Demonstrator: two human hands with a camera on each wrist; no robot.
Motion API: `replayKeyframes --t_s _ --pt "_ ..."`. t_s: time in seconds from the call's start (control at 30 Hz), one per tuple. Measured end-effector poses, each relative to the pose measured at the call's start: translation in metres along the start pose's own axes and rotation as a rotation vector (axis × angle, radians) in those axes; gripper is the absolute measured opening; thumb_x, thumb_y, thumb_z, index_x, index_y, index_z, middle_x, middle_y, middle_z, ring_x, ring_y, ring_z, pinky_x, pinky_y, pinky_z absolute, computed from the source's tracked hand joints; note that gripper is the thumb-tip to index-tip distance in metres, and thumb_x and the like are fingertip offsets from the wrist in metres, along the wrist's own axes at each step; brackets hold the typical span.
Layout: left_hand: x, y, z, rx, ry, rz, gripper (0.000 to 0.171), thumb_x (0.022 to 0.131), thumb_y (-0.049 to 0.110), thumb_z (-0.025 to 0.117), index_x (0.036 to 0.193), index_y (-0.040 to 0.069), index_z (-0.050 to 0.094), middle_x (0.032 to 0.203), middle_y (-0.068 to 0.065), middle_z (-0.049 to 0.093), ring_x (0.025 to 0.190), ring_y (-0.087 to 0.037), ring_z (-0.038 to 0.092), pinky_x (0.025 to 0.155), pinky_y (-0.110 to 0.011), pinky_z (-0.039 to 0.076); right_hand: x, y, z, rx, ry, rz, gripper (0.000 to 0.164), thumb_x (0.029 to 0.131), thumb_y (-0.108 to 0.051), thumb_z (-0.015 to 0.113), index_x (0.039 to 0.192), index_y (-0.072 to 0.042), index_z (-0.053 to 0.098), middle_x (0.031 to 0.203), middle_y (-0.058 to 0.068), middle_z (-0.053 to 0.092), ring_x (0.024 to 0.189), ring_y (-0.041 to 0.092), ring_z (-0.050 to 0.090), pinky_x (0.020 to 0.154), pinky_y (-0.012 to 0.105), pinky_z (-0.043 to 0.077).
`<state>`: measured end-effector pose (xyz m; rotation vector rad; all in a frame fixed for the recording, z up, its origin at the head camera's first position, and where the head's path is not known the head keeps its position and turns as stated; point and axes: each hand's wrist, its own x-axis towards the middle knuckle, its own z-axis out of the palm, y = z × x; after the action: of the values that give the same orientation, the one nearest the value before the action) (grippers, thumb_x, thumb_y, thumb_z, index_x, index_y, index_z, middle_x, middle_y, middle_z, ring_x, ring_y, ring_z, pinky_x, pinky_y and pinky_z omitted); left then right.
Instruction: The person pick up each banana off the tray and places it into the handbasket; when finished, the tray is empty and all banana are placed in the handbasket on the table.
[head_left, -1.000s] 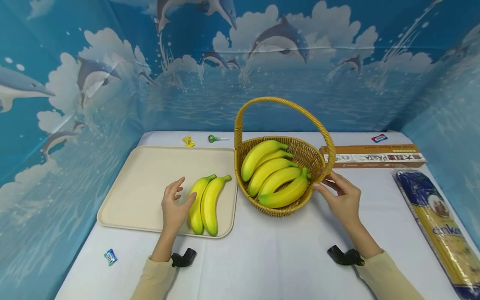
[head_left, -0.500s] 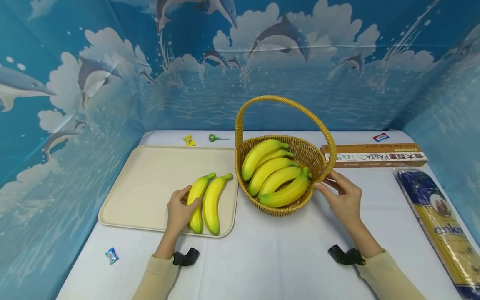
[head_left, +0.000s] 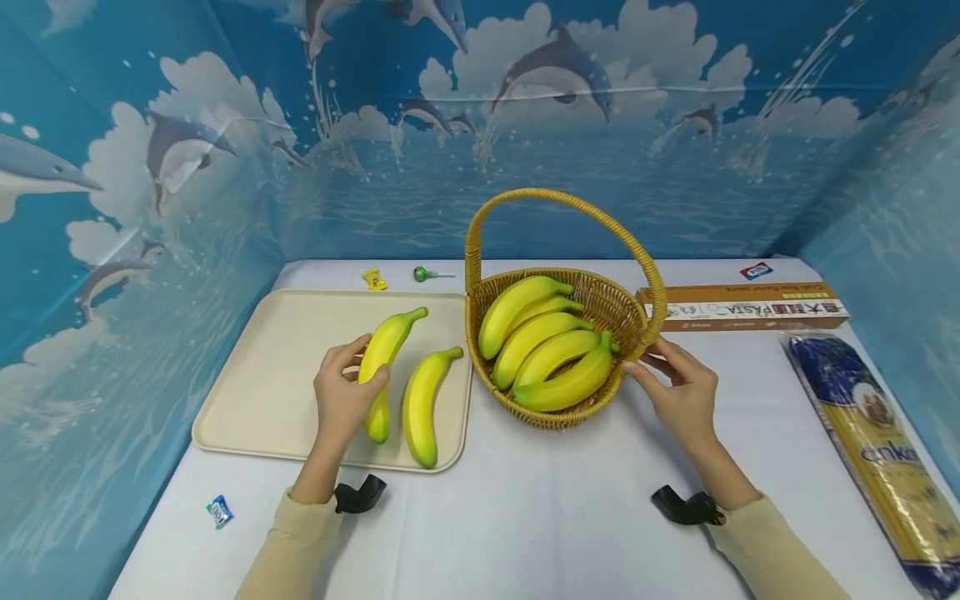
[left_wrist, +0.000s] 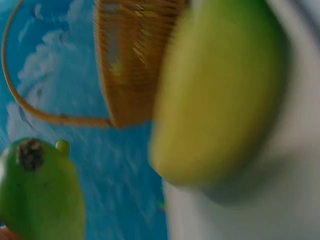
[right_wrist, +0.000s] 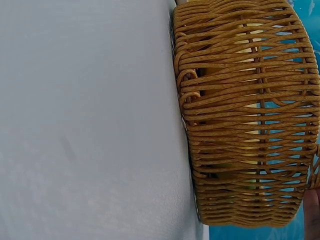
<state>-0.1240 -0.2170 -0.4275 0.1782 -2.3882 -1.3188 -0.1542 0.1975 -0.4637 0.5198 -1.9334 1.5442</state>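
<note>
My left hand (head_left: 346,390) grips a yellow banana (head_left: 386,354) with a green tip, held over the right part of a beige tray (head_left: 285,375). That banana's dark-ended green tip (left_wrist: 40,185) looms at the lower left of the left wrist view. A second banana (head_left: 426,408) lies on the tray to its right, blurred and large in the left wrist view. Right of the tray stands a woven basket (head_left: 551,421) with a tall arched handle, holding several bananas (head_left: 551,350). My right hand (head_left: 684,392) pinches the basket's right rim at the handle's foot; its fingertip shows in the right wrist view.
Behind the tray lie a yellow wrapped candy (head_left: 374,279) and a green lollipop (head_left: 429,274). A blue candy (head_left: 220,512) is at the front left. To the right are a pasta box (head_left: 742,308), a red-blue candy (head_left: 756,271) and a bag of spaghetti (head_left: 873,450).
My left hand has closed on the left banana and lifted it away from the other one, back and slightly left. The right hand stays at the basket rim.
</note>
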Motion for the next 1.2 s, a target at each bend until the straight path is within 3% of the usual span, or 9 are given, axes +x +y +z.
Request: replayKeyframes --t_s 0.1,0.23,0.43,0.53,0.6,0.77,0.9,1.0,1.2 --pt "0.005 0.032 0.013 -0.060 -0.043 0.116 0.049 0.076 0.010 0.076 0.124 0.006 0.067 0.110 -0.013 0.063 0.095 -0.021 0.060 0.075 -0.026 0.051 0.002 -0.008 0.000 -0.003 0.003 0.001 0.060 0.064 0.030 0.070 0.120 0.010 0.064 0.115 -0.009 0.068 0.102 0.002 0.066 0.083 0.017 0.054" --pt "0.012 0.069 0.044 -0.109 -0.122 0.233 0.048 0.077 0.012 0.076 0.124 0.007 0.068 0.110 -0.013 0.065 0.095 -0.024 0.062 0.075 -0.035 0.055 0.004 -0.019 0.001 0.023 0.003 -0.008 0.056 0.066 0.029 0.070 0.119 0.012 0.064 0.114 -0.008 0.068 0.101 0.002 0.066 0.083 0.018 0.054" --pt "0.023 0.095 0.096 -0.068 -0.230 0.299 0.048 0.080 0.019 0.072 0.127 0.010 0.066 0.110 -0.012 0.064 0.091 -0.023 0.060 0.072 -0.033 0.052 0.004 -0.021 0.004 0.038 -0.003 -0.008 0.055 0.066 0.030 0.070 0.118 0.015 0.063 0.113 -0.010 0.068 0.101 0.004 0.067 0.083 0.019 0.055" --pt "0.029 0.098 0.118 -0.039 -0.253 0.313 0.047 0.082 0.020 0.072 0.127 0.010 0.066 0.112 -0.012 0.064 0.090 -0.023 0.060 0.070 -0.031 0.050 0.004 -0.021 0.005 0.024 -0.004 -0.004 0.056 0.066 0.030 0.070 0.119 0.013 0.064 0.113 -0.010 0.068 0.100 0.005 0.068 0.083 0.019 0.055" --pt "0.032 0.098 0.130 -0.013 -0.258 0.318 0.047 0.082 0.020 0.071 0.128 0.010 0.066 0.114 -0.014 0.064 0.091 -0.025 0.061 0.071 -0.034 0.050 0.005 -0.022 0.006 0.017 -0.004 -0.004 0.056 0.066 0.029 0.070 0.119 0.013 0.064 0.112 -0.002 0.070 0.099 0.006 0.068 0.083 0.018 0.055" --pt "0.033 0.092 0.151 0.099 -0.289 0.278 0.047 0.083 0.022 0.071 0.128 0.009 0.065 0.120 -0.015 0.065 0.104 -0.030 0.061 0.086 -0.046 0.049 0.005 -0.025 0.005 0.018 -0.007 -0.003 0.051 0.067 0.028 0.071 0.116 0.019 0.062 0.108 0.015 0.071 0.099 0.002 0.067 0.082 0.019 0.055" --pt "0.032 0.088 0.160 0.197 -0.318 0.259 0.047 0.084 0.024 0.072 0.128 0.010 0.066 0.122 -0.011 0.066 0.107 -0.027 0.058 0.089 -0.042 0.049 0.005 -0.027 0.004 0.008 -0.006 -0.002 0.052 0.068 0.027 0.071 0.118 0.016 0.062 0.112 -0.003 0.070 0.100 0.000 0.066 0.083 0.018 0.055" --pt "0.032 0.087 0.164 0.246 -0.308 0.293 0.046 0.084 0.025 0.073 0.127 0.010 0.066 0.122 -0.010 0.067 0.105 -0.026 0.057 0.087 -0.038 0.049 0.006 -0.028 0.003 0.005 -0.002 -0.007 0.054 0.068 0.028 0.070 0.119 0.013 0.063 0.113 -0.012 0.067 0.099 0.000 0.067 0.082 0.018 0.055" --pt "0.030 0.085 0.171 0.317 -0.276 0.401 0.043 0.086 0.025 0.075 0.127 0.011 0.067 0.124 -0.007 0.067 0.105 -0.024 0.057 0.088 -0.035 0.048 0.005 -0.027 0.003 0.018 -0.001 -0.010 0.054 0.067 0.029 0.070 0.118 0.015 0.063 0.112 -0.011 0.068 0.100 0.000 0.067 0.083 0.018 0.055"
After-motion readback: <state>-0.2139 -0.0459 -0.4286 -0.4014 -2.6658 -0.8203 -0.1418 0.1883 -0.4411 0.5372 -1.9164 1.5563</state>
